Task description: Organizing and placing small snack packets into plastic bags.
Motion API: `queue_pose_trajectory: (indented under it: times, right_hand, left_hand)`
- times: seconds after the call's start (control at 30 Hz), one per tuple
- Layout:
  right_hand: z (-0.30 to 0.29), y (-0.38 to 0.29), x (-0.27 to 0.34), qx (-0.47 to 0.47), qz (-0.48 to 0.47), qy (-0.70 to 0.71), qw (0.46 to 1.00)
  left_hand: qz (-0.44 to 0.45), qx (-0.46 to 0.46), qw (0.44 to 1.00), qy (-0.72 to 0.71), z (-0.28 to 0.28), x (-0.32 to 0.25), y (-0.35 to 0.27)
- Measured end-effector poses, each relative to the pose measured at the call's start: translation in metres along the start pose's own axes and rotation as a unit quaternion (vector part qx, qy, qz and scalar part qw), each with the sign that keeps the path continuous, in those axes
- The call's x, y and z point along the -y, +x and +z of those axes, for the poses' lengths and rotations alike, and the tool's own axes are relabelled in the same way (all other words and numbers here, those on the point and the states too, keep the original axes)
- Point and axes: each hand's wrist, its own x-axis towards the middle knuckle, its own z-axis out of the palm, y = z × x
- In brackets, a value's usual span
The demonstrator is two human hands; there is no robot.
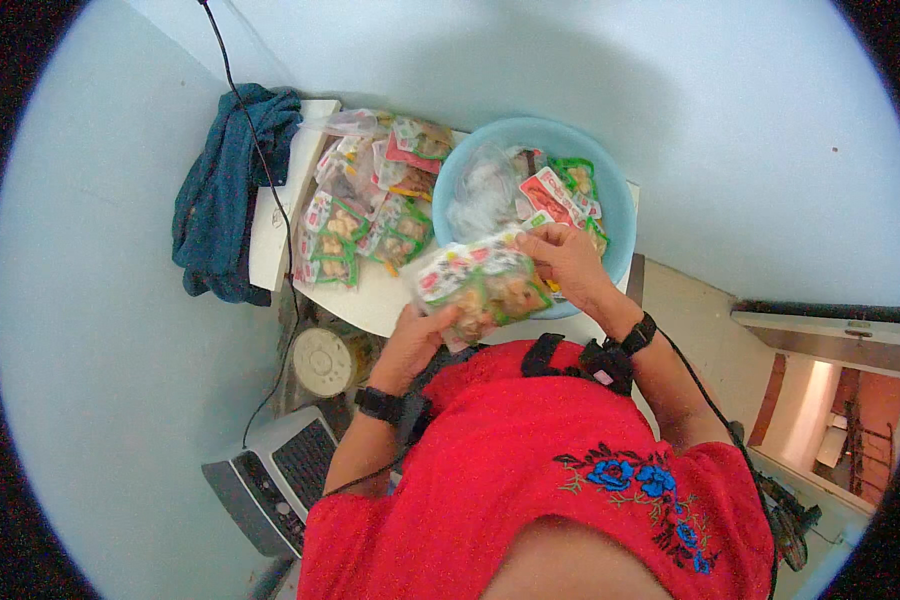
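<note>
My left hand (pixel 422 336) grips the lower left of a clear plastic pack (pixel 457 274), and my right hand (pixel 566 262) pinches its upper right edge. Green-edged windows on the pack show pale, lumpy contents that are too blurred to name. I hold it in front of a light-blue plastic basin (pixel 624 214), partly over its near rim. Inside the basin lie a red-and-white packet (pixel 551 195), a green-edged packet (pixel 579 176) and crumpled clear plastic (pixel 484 187). To the left, several similar packets (pixel 337 232) are heaped on a white table (pixel 352 304).
A dark blue cloth (pixel 221 202) hangs over a white board at the table's left. Along that side runs a black cable (pixel 259 150). Below stand a round-lidded container (pixel 321 362) and a grey appliance (pixel 270 480). Walls close in behind and left; a doorway (pixel 832 420) opens at right.
</note>
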Motion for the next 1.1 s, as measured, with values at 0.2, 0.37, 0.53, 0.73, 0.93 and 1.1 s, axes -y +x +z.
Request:
queue_pose_trajectory:
  times: [0.2, 0.37, 0.53, 0.73, 0.93, 1.1]
  right_hand:
    - [-0.016, -0.003, 0.008, -0.044, -0.04, 0.043, 0.997]
    - [-0.05, -0.009, -0.005, -0.091, -0.025, 0.06, 0.994]
    - [-0.066, -0.017, -0.009, -0.135, -0.015, 0.052, 0.989]
    - [-0.064, 0.002, -0.014, -0.053, 0.028, -0.002, 0.998]
    - [-0.044, 0.034, -0.012, 0.052, 0.066, -0.113, 0.99]
    - [-0.011, 0.056, -0.024, 0.072, -0.02, -0.12, 0.99]
  left_hand:
    - [0.108, -0.107, 0.988, 0.002, -0.059, -0.022, -0.004]
    - [0.158, -0.119, 0.979, -0.041, -0.085, -0.032, 0.029]
    - [0.168, -0.12, 0.973, -0.103, -0.125, -0.014, 0.091]
    - [0.083, -0.308, 0.948, -0.024, -0.159, 0.013, 0.138]
    - [0.067, -0.347, 0.933, 0.069, -0.146, -0.002, 0.127]
    - [0.13, -0.466, 0.862, 0.154, -0.113, -0.012, 0.104]
